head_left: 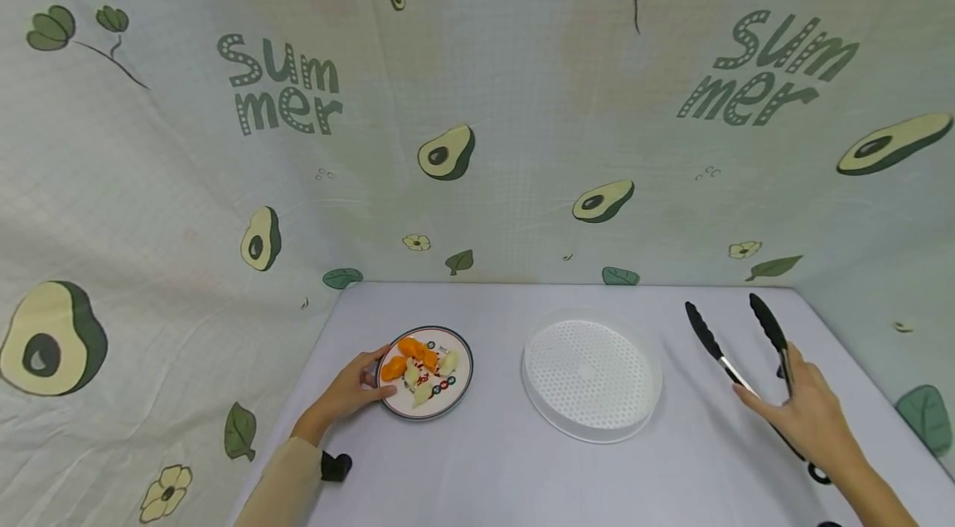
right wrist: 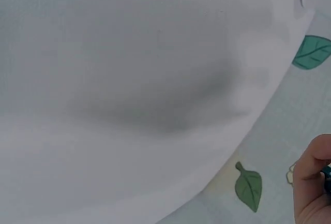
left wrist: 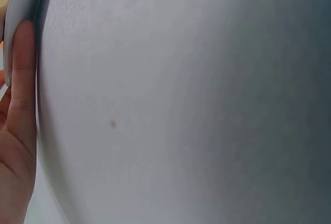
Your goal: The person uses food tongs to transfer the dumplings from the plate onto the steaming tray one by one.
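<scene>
We saw the left hand [head_left: 351, 390] gripping the left rim of the small plate [head_left: 440, 403] of orange and white food pieces [head_left: 418, 360], thumb over the edge, fingers curled against it. The right hand [head_left: 809, 415] held the black-tipped tongs [head_left: 727, 345] by their arms, tips spread and pointing away. A white perforated tray [head_left: 592, 375] sat on the table [head_left: 485, 469] between plate and tongs, untouched.

Left hand [head_left: 351, 390] on plate [head_left: 448, 403] (right hand [head_left: 809, 411] gripping tongs [head_left: 734, 365])
</scene>
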Available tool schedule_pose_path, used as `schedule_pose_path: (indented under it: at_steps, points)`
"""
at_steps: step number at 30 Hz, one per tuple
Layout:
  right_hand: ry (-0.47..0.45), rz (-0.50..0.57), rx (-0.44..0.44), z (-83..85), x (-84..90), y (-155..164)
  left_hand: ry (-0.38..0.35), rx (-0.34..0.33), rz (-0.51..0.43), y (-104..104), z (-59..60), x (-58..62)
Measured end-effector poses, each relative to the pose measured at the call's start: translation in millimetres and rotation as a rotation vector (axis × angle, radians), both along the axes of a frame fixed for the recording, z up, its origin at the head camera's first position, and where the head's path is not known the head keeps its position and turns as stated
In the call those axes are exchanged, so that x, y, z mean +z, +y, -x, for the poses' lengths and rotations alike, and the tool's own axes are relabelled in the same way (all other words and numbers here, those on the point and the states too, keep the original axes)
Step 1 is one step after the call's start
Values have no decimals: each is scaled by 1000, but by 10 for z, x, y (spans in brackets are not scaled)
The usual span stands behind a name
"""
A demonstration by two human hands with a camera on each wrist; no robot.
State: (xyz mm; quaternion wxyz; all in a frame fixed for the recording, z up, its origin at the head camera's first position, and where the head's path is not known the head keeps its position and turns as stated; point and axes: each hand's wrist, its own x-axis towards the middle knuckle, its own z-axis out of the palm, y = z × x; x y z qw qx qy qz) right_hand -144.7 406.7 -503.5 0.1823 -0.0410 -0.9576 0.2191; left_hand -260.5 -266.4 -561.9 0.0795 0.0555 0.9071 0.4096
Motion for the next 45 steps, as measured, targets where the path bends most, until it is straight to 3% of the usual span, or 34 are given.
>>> schedule_pose_path:
  at_steps: [7,20,29,33,45]
  points:
    - [-15,39,73,-53,139,-173,27,-26,10,-17,9,-15]
    - [-17,2,228,-14,364,-516,3,-6,-7,17,23,-4]
    - [-125,-11,303,19,472,-735,3,3,-2,18,11,11]
    - [-174,-54,323,20,506,-829,15,-1,3,0,33,-8]
    - [-152,-43,392,77,527,-1021,14,13,14,7,29,-19]
